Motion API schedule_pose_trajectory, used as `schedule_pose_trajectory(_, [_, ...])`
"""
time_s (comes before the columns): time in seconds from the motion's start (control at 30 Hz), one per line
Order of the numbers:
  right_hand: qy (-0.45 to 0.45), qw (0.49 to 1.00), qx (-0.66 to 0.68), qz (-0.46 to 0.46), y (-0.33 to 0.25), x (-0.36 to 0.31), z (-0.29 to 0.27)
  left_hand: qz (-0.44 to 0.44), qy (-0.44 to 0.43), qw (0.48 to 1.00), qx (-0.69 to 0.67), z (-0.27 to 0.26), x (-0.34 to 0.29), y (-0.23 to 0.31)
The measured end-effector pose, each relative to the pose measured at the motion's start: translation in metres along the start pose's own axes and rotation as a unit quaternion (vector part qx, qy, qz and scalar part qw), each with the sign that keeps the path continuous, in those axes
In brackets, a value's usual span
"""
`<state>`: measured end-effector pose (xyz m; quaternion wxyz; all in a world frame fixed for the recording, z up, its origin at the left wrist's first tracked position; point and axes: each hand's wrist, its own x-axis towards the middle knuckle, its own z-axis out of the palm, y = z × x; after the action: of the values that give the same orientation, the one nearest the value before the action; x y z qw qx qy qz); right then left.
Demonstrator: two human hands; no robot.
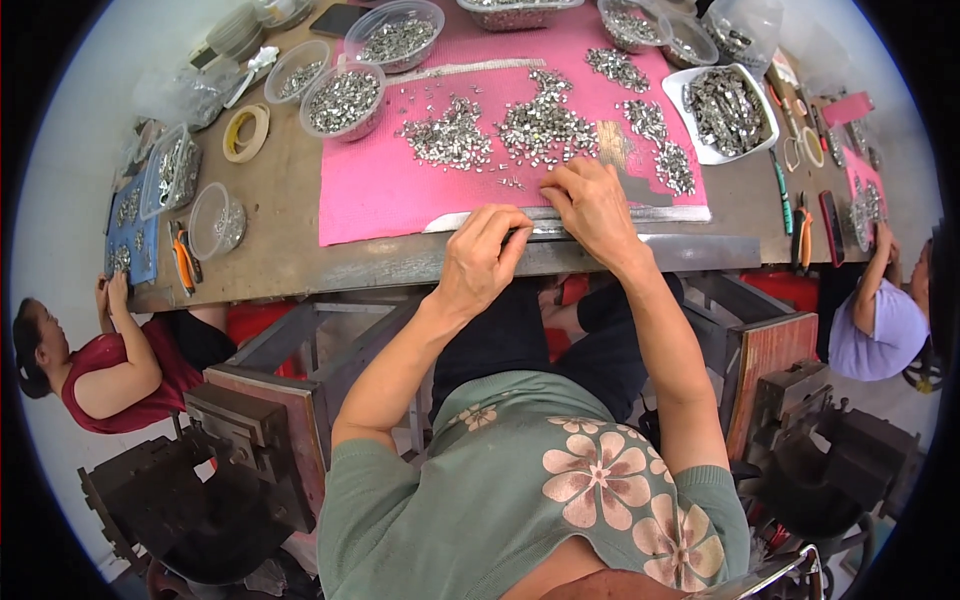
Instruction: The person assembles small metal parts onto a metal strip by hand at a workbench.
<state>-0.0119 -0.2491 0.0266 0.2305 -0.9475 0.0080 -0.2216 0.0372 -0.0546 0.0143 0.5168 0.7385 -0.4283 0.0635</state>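
My left hand (478, 258) is closed, thumb and fingers pinched together at the front edge of the pink mat (365, 205). Just to its right and slightly farther in, my right hand (597, 210) is pinched too, knuckles up. Whatever sits between the fingertips of either hand is too small or hidden to name. A narrow silvery strip (660, 214) runs along the mat's front edge under both hands. Beyond them lie loose heaps of small shiny metal pieces, one heap (450, 135) to the left and a larger heap (545, 128) in the middle.
Clear round tubs (344, 103) of metal pieces stand at the back left, a white square tray (722, 115) at the right. Tape (245, 133), orange-handled pliers (183, 258) and other pliers (802, 238) lie aside. A person (125, 365) works at left, another person (880, 315) at right.
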Motion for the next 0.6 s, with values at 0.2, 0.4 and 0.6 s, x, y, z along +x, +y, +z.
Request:
schedule_pose_trajectory(0.2, [-0.010, 0.999, -0.018, -0.043, 0.001, 0.003, -0.002, 0.005, -0.003, 1.000, -0.003, 0.000, -0.001, -0.002])
schedule_pose_trajectory(0.4, [-0.017, 0.999, -0.008, -0.043, 0.000, 0.000, -0.007, 0.058, 0.013, 0.996, 0.072, 0.004, -0.002, 0.005])
schedule_pose_trajectory(0.6, [-0.034, 0.991, 0.128, 0.030, -0.022, -0.020, -0.026, 0.080, -0.006, 0.993, 0.083, -0.004, -0.004, 0.000])
